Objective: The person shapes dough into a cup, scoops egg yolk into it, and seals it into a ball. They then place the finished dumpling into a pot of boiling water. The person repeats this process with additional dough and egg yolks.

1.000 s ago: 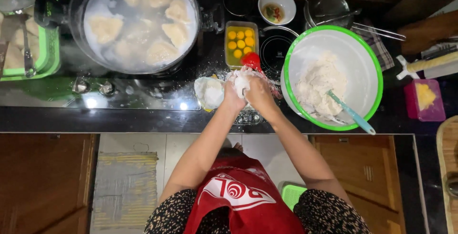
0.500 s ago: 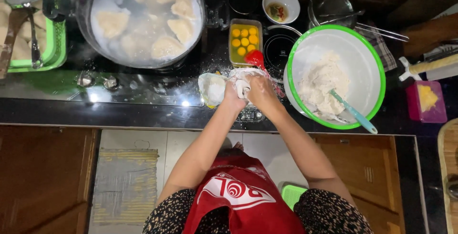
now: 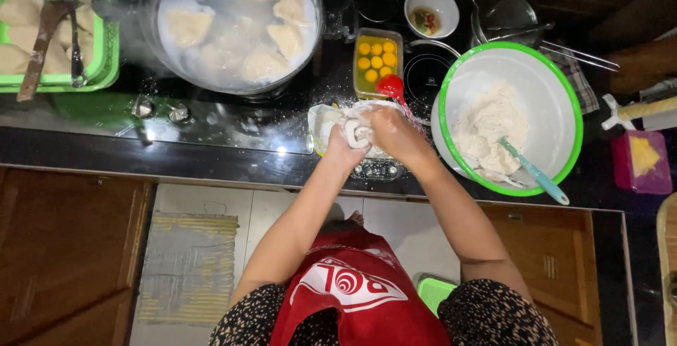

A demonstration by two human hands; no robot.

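My left hand (image 3: 343, 150) and my right hand (image 3: 395, 133) meet over the dark countertop, both closed around a small white piece of dough (image 3: 355, 132). Under them lies a floured white sheet (image 3: 322, 122). To the right stands a big white bowl with a green rim (image 3: 564, 85) that holds a mass of dough (image 3: 486, 124) and a light blue spatula (image 3: 534, 173). Behind my hands sits a clear box of egg yolks (image 3: 375, 58) with a red spoon (image 3: 390, 86).
A large pan (image 3: 233, 25) of dumplings in steaming liquid sits on the stove at the back left. A green basket (image 3: 49, 35) with cooked pieces and tongs is at the far left. A small sauce bowl (image 3: 431, 13), a pink box (image 3: 640, 161) and a striped floor mat (image 3: 187, 268) are also in view.
My two hands stay together on the dough piece and keep working it, shifting slightly over the floured sheet. The view has drifted a little.
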